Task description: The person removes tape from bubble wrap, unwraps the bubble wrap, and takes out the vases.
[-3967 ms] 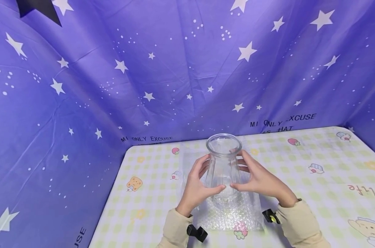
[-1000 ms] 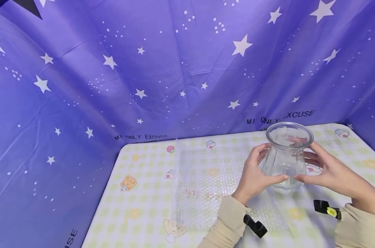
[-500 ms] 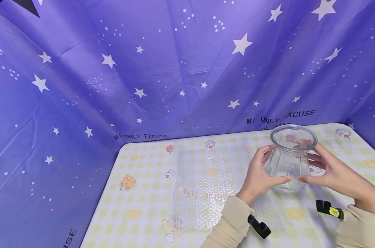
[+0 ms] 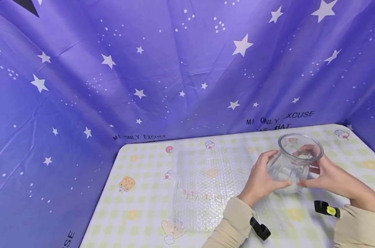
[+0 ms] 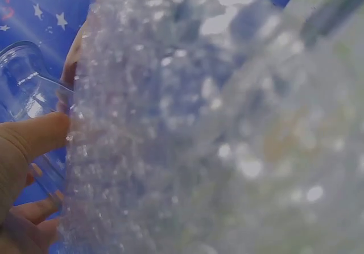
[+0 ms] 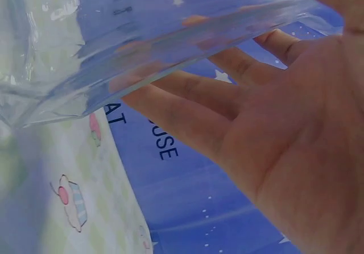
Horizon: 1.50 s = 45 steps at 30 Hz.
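Note:
A clear glass vase [image 4: 288,168] with a wide round rim is held between both hands at the right part of the table, its rim leaning slightly to the right. My left hand [image 4: 263,179] grips its left side, thumb across the front. On the other side my right hand [image 4: 328,175] holds it, thumb in front and fingers behind. In the right wrist view, the fingers [image 6: 187,103] of that hand lie along the glass wall [image 6: 159,55]. Bubble wrap [image 5: 170,123] fills most of the left wrist view, with the left thumb [image 5: 40,134] against the vase at its edge.
A flat sheet of bubble wrap [image 4: 203,206] lies on the table left of the vase. The table [image 4: 113,210] has a checked cloth with cartoon prints. A purple starry curtain [image 4: 162,69] hangs behind and at the sides.
Both hands have carried the vase rightward from over the bubble wrap. In the last half second it has come slightly lower and nearer, and its rim has tipped a little to the right.

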{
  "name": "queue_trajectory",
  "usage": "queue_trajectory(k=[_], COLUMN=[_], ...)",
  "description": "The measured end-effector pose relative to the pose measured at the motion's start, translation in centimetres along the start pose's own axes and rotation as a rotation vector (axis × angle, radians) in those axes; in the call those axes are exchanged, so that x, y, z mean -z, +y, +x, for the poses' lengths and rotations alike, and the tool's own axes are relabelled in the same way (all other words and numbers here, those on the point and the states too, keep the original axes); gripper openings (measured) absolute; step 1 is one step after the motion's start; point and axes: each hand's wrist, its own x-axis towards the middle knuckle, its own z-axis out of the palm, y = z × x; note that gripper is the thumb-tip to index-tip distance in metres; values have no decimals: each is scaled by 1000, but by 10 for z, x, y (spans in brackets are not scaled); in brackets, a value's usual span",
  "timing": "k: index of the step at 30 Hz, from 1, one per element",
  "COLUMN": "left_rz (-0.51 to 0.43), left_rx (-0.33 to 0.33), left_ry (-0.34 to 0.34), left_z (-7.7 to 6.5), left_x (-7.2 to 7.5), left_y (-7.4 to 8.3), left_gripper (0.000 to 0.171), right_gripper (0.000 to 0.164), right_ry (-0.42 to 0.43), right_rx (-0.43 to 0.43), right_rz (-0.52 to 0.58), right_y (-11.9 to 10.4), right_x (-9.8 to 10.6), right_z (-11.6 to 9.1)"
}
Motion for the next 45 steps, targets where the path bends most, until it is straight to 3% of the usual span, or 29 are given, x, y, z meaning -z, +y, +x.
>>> queue_trajectory(k=[15, 22, 31, 37, 45], left_rz=[27, -3, 25, 13, -5], left_rx=[-3, 0, -7, -6, -40], left_ry=[-24, -72, -101, -103, -89], left_z=[0, -1, 1, 2, 4], left_x=[-9, -11, -12, -6, 3], left_y=[-4, -6, -6, -8, -7], left_gripper=[90, 90, 90, 86, 83], right_gripper=[96, 94, 86, 95, 118], right_ry=[-22, -43, -39, -21, 94], right_rx=[3, -36, -95, -140, -192], right_rz=[-25, -40, -75, -134, -161], right_y=[9, 10, 8, 4, -9], right_x=[2, 5, 5, 6, 15], right_z=[-4, -8, -7, -5, -11])
